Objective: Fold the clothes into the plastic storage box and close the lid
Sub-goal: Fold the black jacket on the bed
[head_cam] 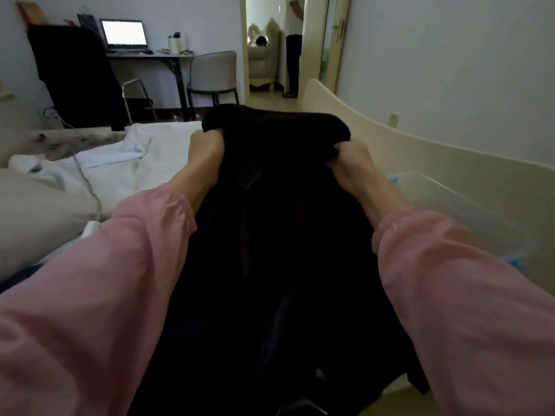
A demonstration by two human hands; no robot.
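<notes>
A: Grip status?
B: Left hand [207,153] clenches the garment [270,235] at its top edge, centre frame; right hand [350,162] likewise.
A: Procedure?
B: The person should keep that edge taut and level, fold evenly, then lower it into the box [468,202], mid-right.

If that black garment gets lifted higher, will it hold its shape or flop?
Probably floppy: the black garment bunches over the left hand and right hand and hangs in long folds below. It looks fairly thick, so likely somewhat heavy for clothing. Unlikely to slip, since both hands grip bunched cloth.
</notes>
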